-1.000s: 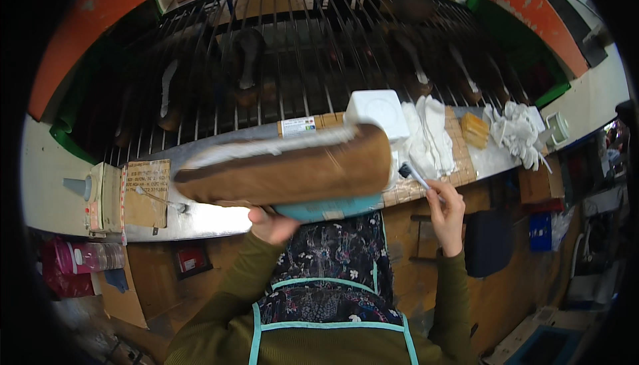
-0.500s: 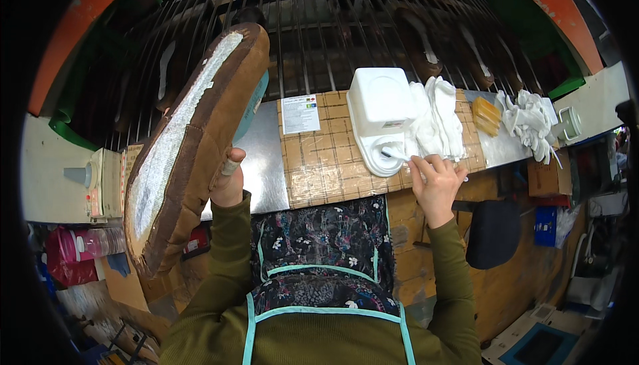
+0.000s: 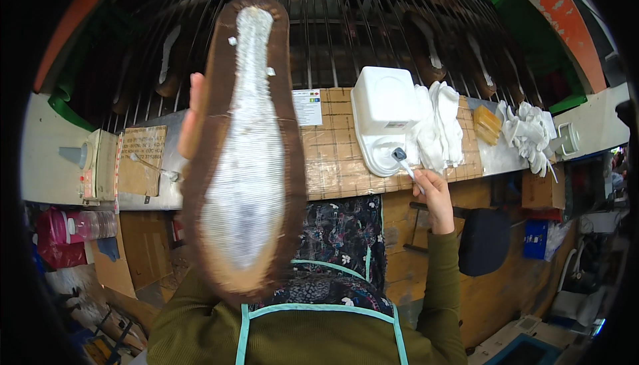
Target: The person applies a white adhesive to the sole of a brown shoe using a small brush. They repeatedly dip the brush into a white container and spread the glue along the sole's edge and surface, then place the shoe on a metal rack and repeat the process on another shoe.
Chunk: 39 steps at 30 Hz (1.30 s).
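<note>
A brown lasted shoe upper [image 3: 286, 139] stands up in front of me, its underside turned toward me with a pale, ribbed strip down the middle. My left hand [image 3: 191, 117] grips it from behind; only some fingers show past its left edge, and the rest is hidden. A small brush [image 3: 407, 167] with a white handle and dark head is pinched in my right hand [image 3: 434, 195]. Its head is over the round cup at the front of a white plastic dispenser [image 3: 383, 102]. Whether it touches the cup's contents, I cannot tell.
White gloves [image 3: 439, 125] lie beside the dispenser on a cardboard-covered bench [image 3: 333, 169]. Farther right are a yellowish block [image 3: 488, 124] and more gloves [image 3: 527, 132]. Another long-handled brush [image 3: 154, 166] lies at left. Behind the bench, a rack of metal rods [image 3: 319, 39] carries several brown shoes.
My left hand has turned the shoe so its underside faces me, moving it right. My right hand has rotated and moved slightly lower, and the brush's dark head now shows.
</note>
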Each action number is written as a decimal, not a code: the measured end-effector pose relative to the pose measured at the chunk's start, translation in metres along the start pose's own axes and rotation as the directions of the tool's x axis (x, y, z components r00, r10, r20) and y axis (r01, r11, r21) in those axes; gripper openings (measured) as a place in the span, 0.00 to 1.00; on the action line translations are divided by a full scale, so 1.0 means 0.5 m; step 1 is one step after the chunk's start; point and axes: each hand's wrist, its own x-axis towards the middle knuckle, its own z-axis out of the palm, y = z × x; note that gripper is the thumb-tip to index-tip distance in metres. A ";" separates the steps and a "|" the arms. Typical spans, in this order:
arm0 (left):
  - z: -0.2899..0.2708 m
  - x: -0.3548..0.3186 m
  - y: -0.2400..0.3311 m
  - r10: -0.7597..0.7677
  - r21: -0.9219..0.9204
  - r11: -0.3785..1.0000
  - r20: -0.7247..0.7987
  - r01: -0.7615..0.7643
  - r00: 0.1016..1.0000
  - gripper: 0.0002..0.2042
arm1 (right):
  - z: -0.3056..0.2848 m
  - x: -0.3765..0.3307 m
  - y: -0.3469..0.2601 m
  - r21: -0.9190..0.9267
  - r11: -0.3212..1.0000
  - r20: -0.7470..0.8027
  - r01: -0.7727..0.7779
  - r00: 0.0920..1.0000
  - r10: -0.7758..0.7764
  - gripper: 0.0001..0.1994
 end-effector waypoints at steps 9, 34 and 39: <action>-0.073 -0.045 -0.171 0.377 0.529 0.623 0.443 -0.577 0.813 0.17 | 0.091 -0.071 -0.106 -0.550 0.646 -0.266 0.530 0.622 -0.737 0.08; 0.001 0.003 -0.052 0.383 0.445 0.526 0.637 -0.725 0.669 0.21 | 0.236 -0.005 -0.329 -0.275 0.412 -0.106 0.869 0.399 -0.911 0.11; 0.001 0.004 -0.035 0.352 0.460 0.554 0.626 -0.694 0.696 0.21 | 0.230 0.013 -0.350 -0.263 0.297 -0.067 0.918 0.290 -0.955 0.11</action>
